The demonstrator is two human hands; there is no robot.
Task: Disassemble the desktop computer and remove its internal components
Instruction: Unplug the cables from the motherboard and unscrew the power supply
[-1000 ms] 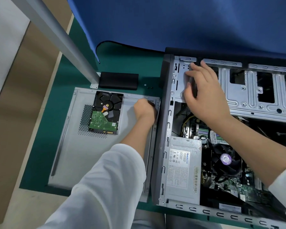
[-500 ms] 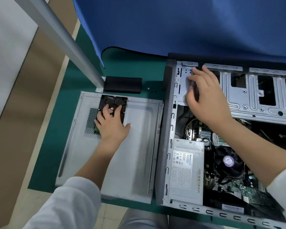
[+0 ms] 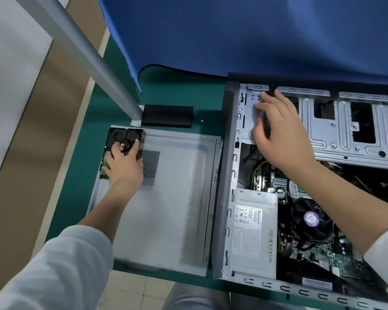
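On the grey side panel (image 3: 170, 209), a black, circuit-side-up hard drive (image 3: 126, 136).

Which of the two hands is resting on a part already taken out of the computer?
The left hand, on the hard drive lying outside the case; the right hand reaches inside it.

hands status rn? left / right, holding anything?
Left hand: fingers spread on the hard drive, which lies on the side panel; no clear grip.
Right hand: curled round a dark object at the drive cage.

Hard drive (image 3: 123, 139) on side panel (image 3: 177, 198) (left of case (image 3: 230, 175))
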